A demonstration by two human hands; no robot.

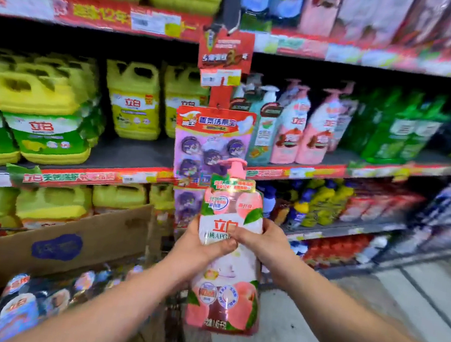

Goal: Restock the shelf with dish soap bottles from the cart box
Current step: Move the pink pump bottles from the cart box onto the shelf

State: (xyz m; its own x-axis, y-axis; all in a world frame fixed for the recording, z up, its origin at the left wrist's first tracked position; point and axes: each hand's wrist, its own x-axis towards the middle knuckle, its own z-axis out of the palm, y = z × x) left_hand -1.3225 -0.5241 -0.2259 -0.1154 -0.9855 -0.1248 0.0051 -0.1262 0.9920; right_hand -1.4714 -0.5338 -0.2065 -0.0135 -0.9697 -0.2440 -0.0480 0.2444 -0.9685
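Our left hand (197,248) and right hand (265,245) sit closest, both gripping the middle of a pink peach soap bottle (224,298), thumbs across the front label and fingers curled round its sides. We see the bottle upright, pump on top, held in the air in front of the shelves, just right of the cardboard box (68,237). More bottles (19,310) lie in the box, blurred. Matching pink bottles (305,135) stand on the middle shelf (375,169); yellow jugs (133,102) further left.

Both arms outstretched; left hand (197,250), right hand (262,246) grip pink bottle (224,298) mid-body.
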